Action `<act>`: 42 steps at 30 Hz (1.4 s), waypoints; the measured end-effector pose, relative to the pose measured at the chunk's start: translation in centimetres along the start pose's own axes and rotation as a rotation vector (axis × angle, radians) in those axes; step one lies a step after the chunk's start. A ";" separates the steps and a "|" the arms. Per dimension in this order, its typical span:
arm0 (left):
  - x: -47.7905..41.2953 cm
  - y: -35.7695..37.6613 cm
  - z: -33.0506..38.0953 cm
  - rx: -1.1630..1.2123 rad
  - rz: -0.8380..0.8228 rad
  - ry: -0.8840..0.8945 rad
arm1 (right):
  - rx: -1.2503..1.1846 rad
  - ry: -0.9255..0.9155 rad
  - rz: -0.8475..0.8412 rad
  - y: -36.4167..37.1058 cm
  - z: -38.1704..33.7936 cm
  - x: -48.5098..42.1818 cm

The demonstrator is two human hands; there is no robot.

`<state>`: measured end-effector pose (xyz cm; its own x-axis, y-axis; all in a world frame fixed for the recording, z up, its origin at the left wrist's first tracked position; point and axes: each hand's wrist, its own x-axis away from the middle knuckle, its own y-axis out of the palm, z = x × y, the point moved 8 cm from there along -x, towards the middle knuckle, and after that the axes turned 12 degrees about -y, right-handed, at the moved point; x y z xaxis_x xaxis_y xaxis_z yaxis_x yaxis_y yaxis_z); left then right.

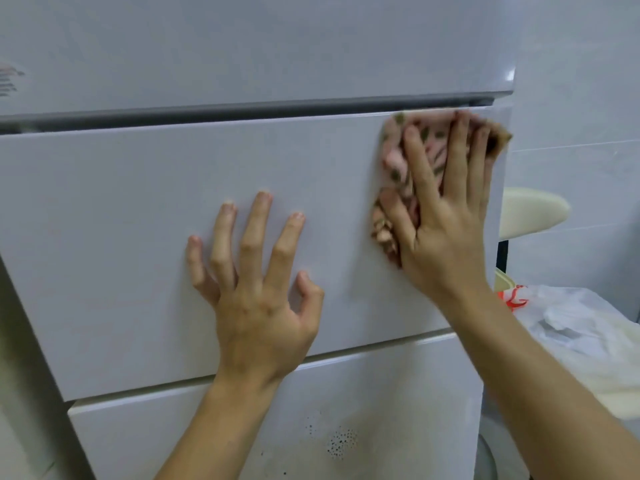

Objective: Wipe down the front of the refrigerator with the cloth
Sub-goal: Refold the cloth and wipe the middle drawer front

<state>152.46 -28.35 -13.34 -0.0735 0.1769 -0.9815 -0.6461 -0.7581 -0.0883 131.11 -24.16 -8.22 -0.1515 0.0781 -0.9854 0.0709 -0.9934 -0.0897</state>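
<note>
2 hands are on the white refrigerator (138, 237). The sticker (10, 81) on its top door is too blurry to read, and so is the red print on the plastic bag (571, 323) at the right. The cloth (394, 161) is pink with green and brown spots. It is bunched up, longer up and down, at the top right corner of the middle drawer. The right hand (443, 230) presses it with spread, straight fingers. The left hand (256, 289) touches the drawer with spread, bent fingers.

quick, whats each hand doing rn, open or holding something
left hand: open, spread fingertips touching the refrigerator front, holding nothing
right hand: open, straight fingers pressing the cloth flat against the same panel
</note>
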 end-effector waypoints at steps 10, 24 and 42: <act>-0.7 0.6 2.2 0.000 -0.009 0.035 | -0.071 -0.025 -0.029 0.0 0.0 10.2; 0.0 2.1 4.9 0.017 -0.055 0.092 | -0.119 0.171 0.009 -1.7 5.6 -2.3; -0.1 1.5 4.4 0.056 -0.120 0.106 | -0.237 0.704 0.061 -1.3 5.0 14.6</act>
<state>148.16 -26.74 -12.60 0.0853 0.1947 -0.9772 -0.6867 -0.6991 -0.1992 123.89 -22.13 -21.79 0.5216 0.1373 -0.8421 0.2816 -0.9594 0.0181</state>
